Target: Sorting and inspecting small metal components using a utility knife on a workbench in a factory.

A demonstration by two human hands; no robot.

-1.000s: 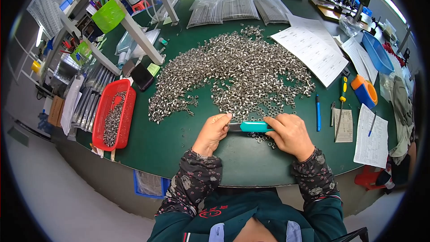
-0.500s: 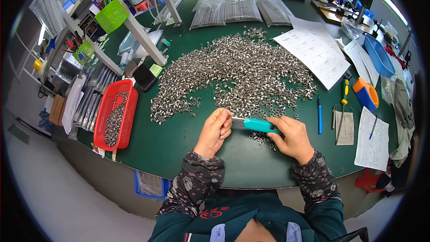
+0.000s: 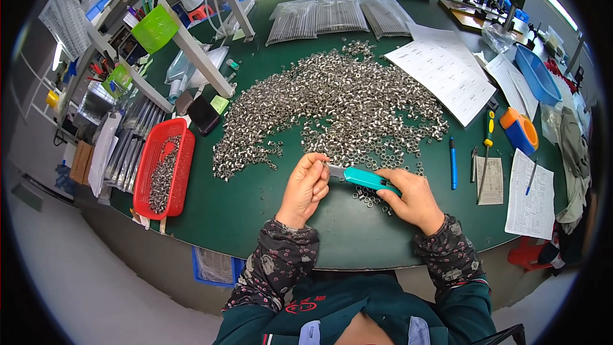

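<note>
My right hand (image 3: 414,199) is wrapped round the teal handle of a utility knife (image 3: 365,178). Its blade (image 3: 336,171) points left and meets the fingertips of my left hand (image 3: 305,190). Thumb and forefinger of that hand are pinched on a small metal ring (image 3: 326,162), mostly hidden by the fingers. Just beyond both hands spreads a big heap of short shiny metal rings (image 3: 345,102) on the green tabletop (image 3: 300,243). A few loose rings (image 3: 370,197) lie under the knife, close to my right hand.
Left of the heap stands a red basket (image 3: 186,176) holding more rings. To the right lie a blue pen (image 3: 453,165), a yellow-handled screwdriver (image 3: 489,129), an orange and blue tape dispenser (image 3: 520,131) and paper sheets (image 3: 440,80). Bagged rods (image 3: 341,14) lie at the back; a shelf post (image 3: 201,57) rises at left.
The knife has tilted slightly, its handle end lower, and moved a little left with my right hand. My left hand keeps its pinch. The whole view has shifted slightly.
</note>
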